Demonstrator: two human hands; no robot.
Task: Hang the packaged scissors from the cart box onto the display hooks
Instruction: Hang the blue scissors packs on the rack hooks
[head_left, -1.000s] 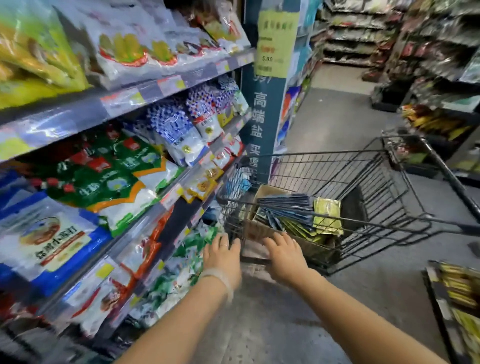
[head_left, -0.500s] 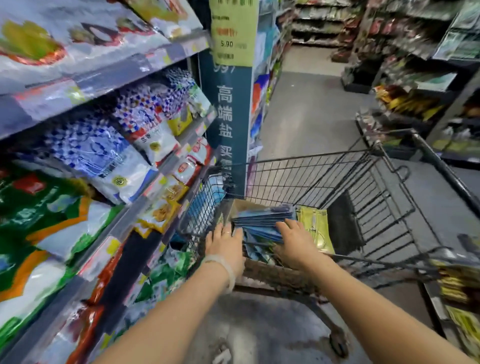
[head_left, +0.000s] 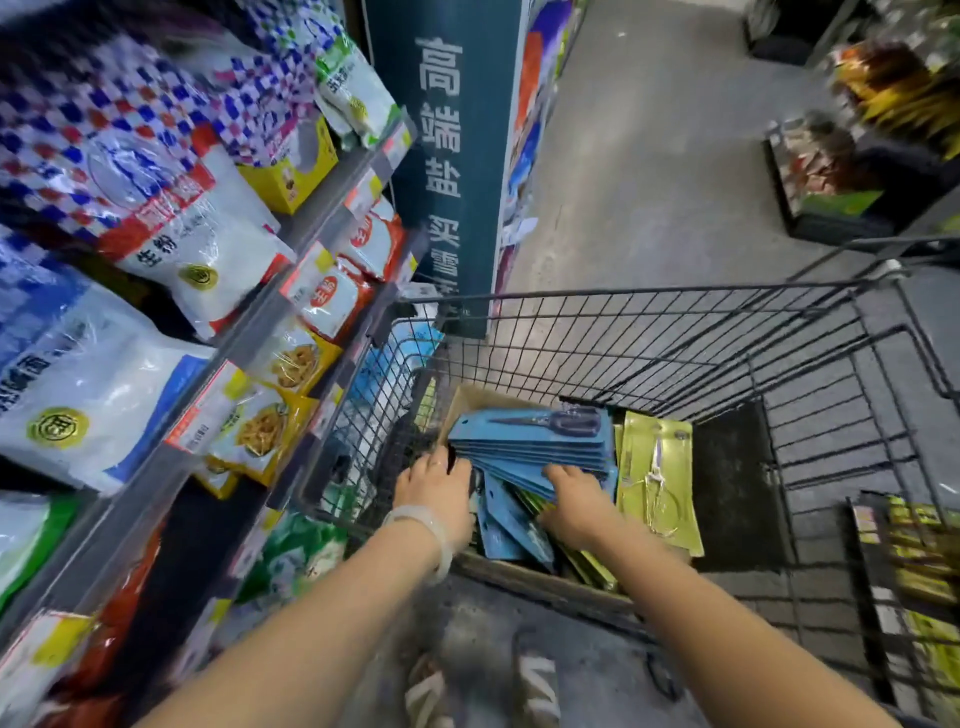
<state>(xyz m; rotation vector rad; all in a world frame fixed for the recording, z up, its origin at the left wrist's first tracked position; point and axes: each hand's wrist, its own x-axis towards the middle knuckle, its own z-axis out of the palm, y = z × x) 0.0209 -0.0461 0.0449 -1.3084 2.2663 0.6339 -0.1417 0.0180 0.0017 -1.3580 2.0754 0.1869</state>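
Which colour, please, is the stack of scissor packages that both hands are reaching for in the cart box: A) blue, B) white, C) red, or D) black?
A: the left hand and right hand meet at the near edge of a fanned stack of blue scissor packages in the cardboard box, with green-gold packages lying to their right.

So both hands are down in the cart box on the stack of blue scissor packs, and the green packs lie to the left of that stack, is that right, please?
Not quite: the green packs lie to the right of the blue stack, not the left, as the head view shows. The rest holds: the left hand and the right hand are both down in the cart box on that stack.
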